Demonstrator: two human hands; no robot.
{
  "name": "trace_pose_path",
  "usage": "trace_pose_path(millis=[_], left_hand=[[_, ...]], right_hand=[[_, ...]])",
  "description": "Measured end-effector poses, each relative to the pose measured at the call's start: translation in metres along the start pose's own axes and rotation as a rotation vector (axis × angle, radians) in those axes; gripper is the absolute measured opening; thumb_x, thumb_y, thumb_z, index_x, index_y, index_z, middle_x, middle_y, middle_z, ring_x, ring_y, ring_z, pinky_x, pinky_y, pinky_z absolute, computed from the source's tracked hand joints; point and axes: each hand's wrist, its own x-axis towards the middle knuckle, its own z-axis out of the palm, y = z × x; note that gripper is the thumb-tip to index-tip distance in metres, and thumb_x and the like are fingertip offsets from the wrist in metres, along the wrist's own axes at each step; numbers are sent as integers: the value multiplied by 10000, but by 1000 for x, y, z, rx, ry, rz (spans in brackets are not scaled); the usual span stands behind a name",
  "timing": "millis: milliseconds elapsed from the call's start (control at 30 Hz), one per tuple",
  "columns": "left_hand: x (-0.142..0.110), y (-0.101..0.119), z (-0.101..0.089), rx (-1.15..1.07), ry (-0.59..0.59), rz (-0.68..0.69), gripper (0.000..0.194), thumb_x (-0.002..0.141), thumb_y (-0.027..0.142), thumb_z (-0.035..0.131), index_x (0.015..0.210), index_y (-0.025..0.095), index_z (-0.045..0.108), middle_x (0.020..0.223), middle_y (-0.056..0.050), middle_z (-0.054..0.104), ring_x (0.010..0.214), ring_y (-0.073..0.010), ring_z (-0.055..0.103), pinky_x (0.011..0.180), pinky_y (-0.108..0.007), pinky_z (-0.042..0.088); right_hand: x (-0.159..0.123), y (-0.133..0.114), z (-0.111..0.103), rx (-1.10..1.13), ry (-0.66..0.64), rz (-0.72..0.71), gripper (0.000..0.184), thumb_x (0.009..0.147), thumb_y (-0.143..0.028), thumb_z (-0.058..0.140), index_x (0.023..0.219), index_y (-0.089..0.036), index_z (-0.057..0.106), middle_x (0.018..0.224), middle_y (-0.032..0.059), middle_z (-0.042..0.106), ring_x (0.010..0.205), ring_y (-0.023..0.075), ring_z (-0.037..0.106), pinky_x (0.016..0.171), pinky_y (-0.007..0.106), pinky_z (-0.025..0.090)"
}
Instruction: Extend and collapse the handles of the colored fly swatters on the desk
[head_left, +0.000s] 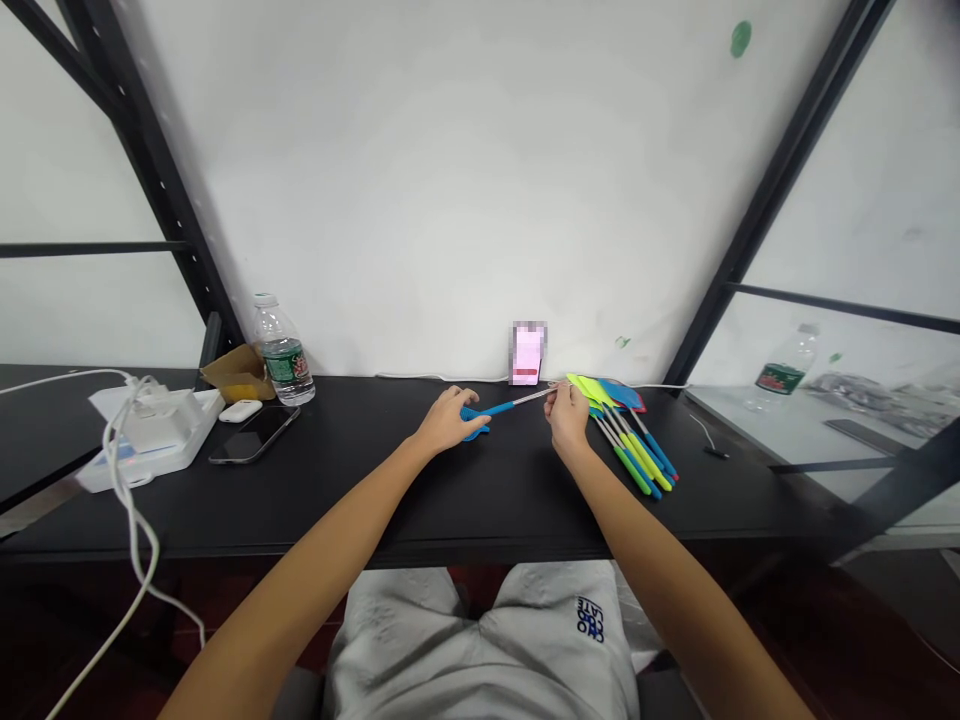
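Note:
A blue fly swatter with a thin metal rod point(531, 397) stretches between my hands above the desk. My left hand point(450, 420) curls around its blue end, thumb and fingers bent about it. Part of a blue slotted piece point(475, 432) shows under the left fingers; its full shape is hidden. My right hand point(568, 412) is closed on the far end of the rod, its fingertips pinched together. Just right of that hand lies a pile of fly swatters point(630, 440), with green, yellow and blue handles toward me and flat coloured heads toward the wall.
A phone point(528, 353) leans upright against the wall. On the left are a water bottle point(283, 355), a cardboard box point(240, 374), a white case point(240, 411), a dark phone point(255, 435) and a power strip point(150, 440) with cables. A short cable point(715, 453) lies right.

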Motion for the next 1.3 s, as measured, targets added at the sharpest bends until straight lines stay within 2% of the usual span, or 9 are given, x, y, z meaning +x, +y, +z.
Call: trace_pose_path(millis=[200, 333, 467, 567, 667, 833, 1000, 1167, 1300], left_hand=[[1, 7, -1, -27, -74, 116, 222, 858, 377, 581, 874, 190, 700, 820, -24, 686, 775, -159, 613, 727, -262, 463], [-1, 9, 2, -34, -72, 131, 228, 876, 362, 561, 910, 190, 706, 841, -27, 713, 771, -157, 630, 720, -246, 460], [-3, 13, 0, -26, -43, 149, 237, 897, 368, 537, 908, 194, 698, 852, -29, 718, 785, -162, 637, 722, -244, 459], [-3, 16, -1, -22, -46, 151, 245, 917, 356, 510, 903, 189, 689, 853, -34, 718, 780, -161, 639, 710, -242, 452], [-2, 17, 1, -14, -62, 152, 251, 933, 328, 486, 887, 180, 684, 847, -40, 718, 762, -158, 640, 699, -239, 444], [0, 20, 5, -4, -94, 140, 259, 941, 307, 470, 869, 181, 684, 805, -33, 718, 733, -151, 646, 699, -232, 449], [2, 18, 4, 15, -108, 118, 281, 942, 337, 458, 884, 190, 691, 811, -36, 719, 758, -163, 649, 708, -243, 451], [4, 0, -2, 80, -20, 51, 322, 944, 389, 446, 875, 189, 689, 823, -53, 711, 758, -177, 631, 700, -263, 441], [5, -13, -5, 94, 61, -43, 310, 922, 419, 482, 866, 193, 687, 829, -52, 709, 788, -184, 629, 712, -270, 443]], right_hand=[[-4, -3, 2, 88, -102, 164, 290, 875, -424, 542, 714, -186, 503, 552, -56, 435, 386, 53, 372, 338, 173, 220], [-7, -4, 2, 89, -204, 241, 323, 837, -477, 610, 740, -178, 535, 544, -45, 464, 384, 56, 382, 327, 171, 215], [-12, -1, 5, 40, -396, 316, 403, 770, -552, 681, 754, -169, 554, 554, -19, 523, 394, 71, 425, 324, 178, 225], [-13, 3, 7, 4, -442, 305, 436, 757, -576, 684, 714, -164, 548, 554, -4, 535, 394, 77, 441, 318, 183, 222], [-12, 5, 6, -23, -389, 290, 420, 764, -542, 686, 666, -160, 542, 504, -17, 490, 374, 70, 411, 319, 186, 217], [-11, 1, 6, -26, -335, 294, 416, 793, -455, 663, 571, -198, 422, 407, -86, 285, 328, 53, 308, 323, 189, 166], [-6, -1, 6, 1, -246, 253, 420, 794, -424, 643, 593, -231, 328, 428, -97, 273, 328, 52, 288, 315, 189, 160], [21, -10, -14, 67, 6, 289, 363, 775, -356, 591, 627, -239, 280, 445, -111, 258, 329, 40, 228, 306, 176, 135], [34, -15, -27, 93, 89, 293, 350, 772, -338, 563, 611, -239, 269, 452, -109, 246, 331, 41, 209, 313, 185, 129]])
